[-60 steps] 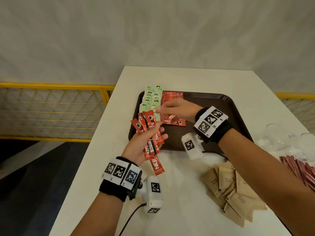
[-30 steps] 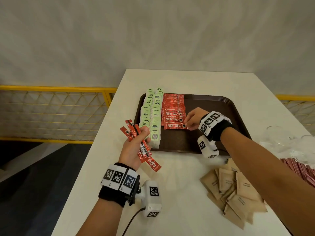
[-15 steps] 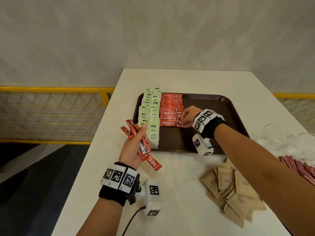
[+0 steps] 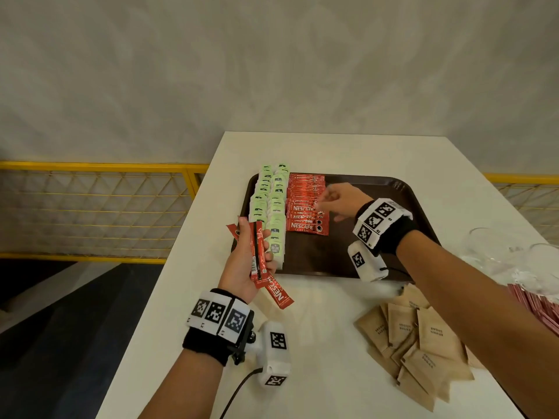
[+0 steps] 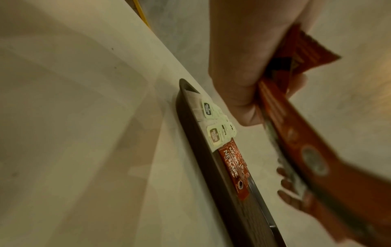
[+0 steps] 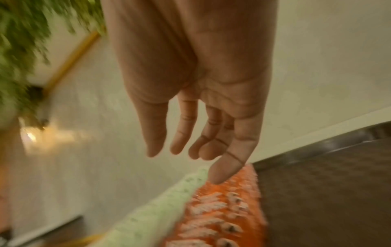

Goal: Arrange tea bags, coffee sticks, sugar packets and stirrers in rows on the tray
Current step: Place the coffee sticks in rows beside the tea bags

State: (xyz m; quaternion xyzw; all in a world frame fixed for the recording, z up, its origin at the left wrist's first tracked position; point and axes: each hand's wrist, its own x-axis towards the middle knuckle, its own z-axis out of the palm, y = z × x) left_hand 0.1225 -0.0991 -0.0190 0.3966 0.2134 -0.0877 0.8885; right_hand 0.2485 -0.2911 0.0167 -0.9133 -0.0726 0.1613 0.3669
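A dark brown tray (image 4: pixel 360 252) lies on the white table (image 4: pixel 332 328). Along its left side run green tea bags (image 4: pixel 272 207) in rows, and beside them a row of red coffee sticks (image 4: pixel 307 207). My left hand (image 4: pixel 248 264) grips a bunch of red coffee sticks (image 4: pixel 260 261) just off the tray's near-left corner; the left wrist view shows the same held sticks (image 5: pixel 296 133). My right hand (image 4: pixel 335 198) hovers over the coffee row, fingers relaxed and empty (image 6: pixel 203 147).
A pile of brown sugar packets (image 4: pixel 420 346) lies on the table near right. Red stirrers (image 4: pixel 538 306) and clear glasses (image 4: pixel 490 249) sit at the right edge. A yellow railing (image 4: pixel 99 207) runs left of the table.
My right hand laid a stick on the coffee row, let go and moved toward the row's far end. My left hand drew back with fewer sticks.
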